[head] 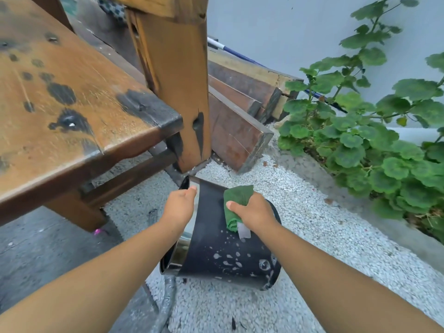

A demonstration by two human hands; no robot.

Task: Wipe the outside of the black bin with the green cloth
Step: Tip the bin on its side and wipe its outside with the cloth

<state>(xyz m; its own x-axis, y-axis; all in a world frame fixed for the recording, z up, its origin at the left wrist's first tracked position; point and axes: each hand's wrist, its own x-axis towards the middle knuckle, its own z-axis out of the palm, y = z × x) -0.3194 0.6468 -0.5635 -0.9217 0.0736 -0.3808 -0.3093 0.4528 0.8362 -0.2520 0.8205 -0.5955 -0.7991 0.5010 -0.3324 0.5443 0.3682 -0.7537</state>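
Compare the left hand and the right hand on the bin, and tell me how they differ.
The left hand is bare and grips the rim of the black bin; the right hand holds the green cloth. The left hand sits at the bin's open edge, while the right hand presses the cloth on its side wall. Both have curled fingers and work on the same bin.

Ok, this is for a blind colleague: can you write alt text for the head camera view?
A person's right hand holds a bunched green cloth against the side of a black bin tipped over on white gravel, while the left hand grips its rim. A stained wooden table stands left, leafy plants right.
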